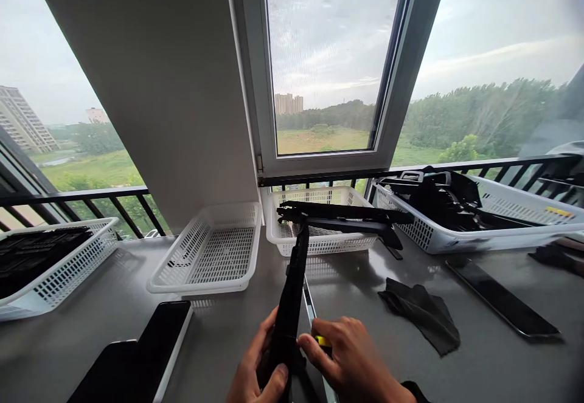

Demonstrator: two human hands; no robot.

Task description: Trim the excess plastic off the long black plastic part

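My left hand (264, 369) is wrapped round a long, narrow black plastic part (292, 293), which points away from me over the table. Close against the part's right side, my right hand (349, 354) is closed on a small tool with a yellow handle (322, 340). Only a bit of yellow shows between the fingers, so the tool's kind cannot be made out. Beyond the far tip of the held part, more long black plastic parts (347, 217) lie across a white basket (328, 246).
An empty white basket (205, 284) stands left of centre. Baskets with black parts stand at far left (77, 269) and right (438, 242). On the grey table (219, 342) lie a dark cloth (422, 315), a flat black strip (506, 299) and a black panel (137, 354).
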